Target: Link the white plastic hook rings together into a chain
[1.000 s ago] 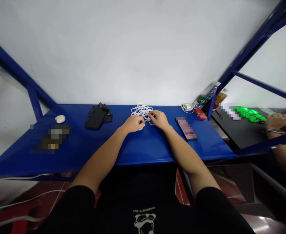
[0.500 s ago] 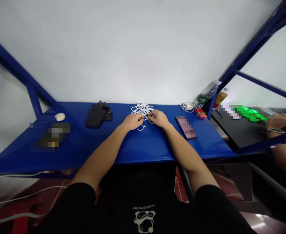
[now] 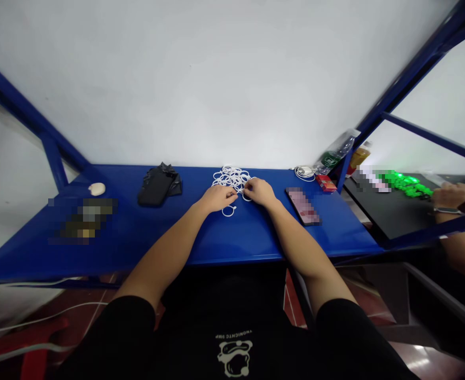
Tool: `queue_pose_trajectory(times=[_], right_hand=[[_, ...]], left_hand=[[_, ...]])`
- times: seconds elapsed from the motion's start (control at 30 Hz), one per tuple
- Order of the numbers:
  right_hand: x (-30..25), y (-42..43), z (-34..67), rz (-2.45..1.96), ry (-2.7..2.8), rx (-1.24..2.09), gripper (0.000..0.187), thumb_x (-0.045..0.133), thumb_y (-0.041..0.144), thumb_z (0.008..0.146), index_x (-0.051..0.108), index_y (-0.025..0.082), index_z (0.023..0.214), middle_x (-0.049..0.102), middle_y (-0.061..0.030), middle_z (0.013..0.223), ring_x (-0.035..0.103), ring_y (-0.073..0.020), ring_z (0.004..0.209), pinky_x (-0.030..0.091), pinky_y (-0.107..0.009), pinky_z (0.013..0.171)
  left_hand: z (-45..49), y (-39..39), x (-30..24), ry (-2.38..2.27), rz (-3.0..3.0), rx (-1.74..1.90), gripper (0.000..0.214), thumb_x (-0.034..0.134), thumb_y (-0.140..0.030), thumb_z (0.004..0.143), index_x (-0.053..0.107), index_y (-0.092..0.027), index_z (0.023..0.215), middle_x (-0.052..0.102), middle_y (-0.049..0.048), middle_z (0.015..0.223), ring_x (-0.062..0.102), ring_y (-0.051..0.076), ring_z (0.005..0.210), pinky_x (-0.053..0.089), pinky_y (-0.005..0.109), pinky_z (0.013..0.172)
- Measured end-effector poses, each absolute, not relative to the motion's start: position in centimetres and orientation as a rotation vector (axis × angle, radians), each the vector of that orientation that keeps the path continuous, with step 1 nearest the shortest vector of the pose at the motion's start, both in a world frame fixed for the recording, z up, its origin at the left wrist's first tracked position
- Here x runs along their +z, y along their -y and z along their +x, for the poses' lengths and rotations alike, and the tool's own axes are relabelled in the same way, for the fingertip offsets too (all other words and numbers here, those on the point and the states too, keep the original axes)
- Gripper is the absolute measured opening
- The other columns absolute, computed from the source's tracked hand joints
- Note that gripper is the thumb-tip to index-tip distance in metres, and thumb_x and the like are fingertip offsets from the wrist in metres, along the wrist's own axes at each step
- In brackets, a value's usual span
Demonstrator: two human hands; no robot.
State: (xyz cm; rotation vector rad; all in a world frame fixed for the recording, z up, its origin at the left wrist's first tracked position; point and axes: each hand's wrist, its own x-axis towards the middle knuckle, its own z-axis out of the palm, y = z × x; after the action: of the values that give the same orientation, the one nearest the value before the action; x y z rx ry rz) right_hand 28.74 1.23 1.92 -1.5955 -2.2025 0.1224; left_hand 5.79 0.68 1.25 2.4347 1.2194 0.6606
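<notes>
A pile of white curtain rings (image 3: 231,175) lies on the blue table, in front of my hands. My left hand (image 3: 218,199) is at the near left side of the pile, its fingers closed in a pinch; what is between the fingertips is too small to make out. Just below that hand, a single white ring (image 3: 228,211) with a small eyelet lies apart from the others. My right hand (image 3: 261,192) is at the near right side of the pile, thumb and fingers closed on a white ring (image 3: 247,199) that shows partly under the fingertips.
To the left are a black pouch (image 3: 155,186) with crumpled black plastic, a white earbud case (image 3: 96,189) and a blurred item. On the right lie a phone (image 3: 303,206), a coiled white cable (image 3: 305,173), a red box (image 3: 326,183) and a bottle (image 3: 335,154). Another person's hands (image 3: 452,196) work by green lights (image 3: 406,183).
My left hand has shifted slightly right, and the single ring below it now shows whole, clear of the fingers. The right hand has hardly moved.
</notes>
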Motion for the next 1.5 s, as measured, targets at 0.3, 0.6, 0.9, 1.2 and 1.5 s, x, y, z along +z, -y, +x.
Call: queue_pose_trajectory(times=[0.3,0.6,0.9,1.2,1.5], right_hand=[[2.1,-1.1,28.6,-1.501,1.992,0.096,0.014,0.066,0.020,0.089,0.078,0.022,0.094,0.078,-0.0073,0.100,0.070,-0.0231,0.091,0.053,-0.033,0.082],[2.1,-1.3,28.3,-1.269,1.729,0.228,0.015,0.063,0.024,0.085,0.076,0.021,0.090,0.076,-0.0052,0.089,0.067,-0.0197,0.078,0.056,-0.033,0.077],[1.2,-1.6,27.1,-1.127,1.535,0.652,0.026,0.067,0.043,0.084,0.073,0.020,0.095,0.073,-0.0034,0.079,0.066,-0.0186,0.071,0.055,-0.031,0.067],[1.4,-1.5,27.1,-1.012,1.660,0.635,0.017,0.064,0.028,0.083,0.077,0.020,0.091,0.075,-0.0054,0.093,0.069,-0.0185,0.081,0.058,-0.033,0.078],[1.1,-1.2,27.0,-0.996,1.856,0.476,0.020,0.074,0.027,0.088,0.081,0.021,0.106,0.076,-0.0061,0.101,0.066,-0.0161,0.080,0.055,-0.030,0.078]], left_hand=[[5.6,-1.2,0.7,-1.256,2.418,0.832,0.015,0.070,-0.031,0.095,0.082,-0.027,0.103,0.082,0.0026,0.098,0.074,0.022,0.089,0.055,0.034,0.081],[5.6,-1.6,0.0,-1.286,2.389,0.893,0.024,0.074,-0.034,0.096,0.078,-0.024,0.118,0.081,0.0056,0.108,0.073,0.022,0.090,0.056,0.035,0.085],[5.7,-1.6,0.0,-1.362,2.278,0.962,0.060,0.080,-0.035,0.094,0.059,-0.024,0.149,0.081,0.0069,0.114,0.077,0.025,0.095,0.056,0.037,0.088],[5.7,-1.5,0.3,-1.357,2.328,0.985,0.030,0.073,-0.024,0.094,0.078,-0.028,0.124,0.083,0.0021,0.099,0.077,0.024,0.090,0.057,0.032,0.081],[6.1,-0.9,1.0,-1.341,2.327,1.110,0.062,0.067,-0.010,0.090,0.062,-0.025,0.151,0.071,0.0068,0.144,0.075,0.020,0.104,0.058,0.033,0.102]])
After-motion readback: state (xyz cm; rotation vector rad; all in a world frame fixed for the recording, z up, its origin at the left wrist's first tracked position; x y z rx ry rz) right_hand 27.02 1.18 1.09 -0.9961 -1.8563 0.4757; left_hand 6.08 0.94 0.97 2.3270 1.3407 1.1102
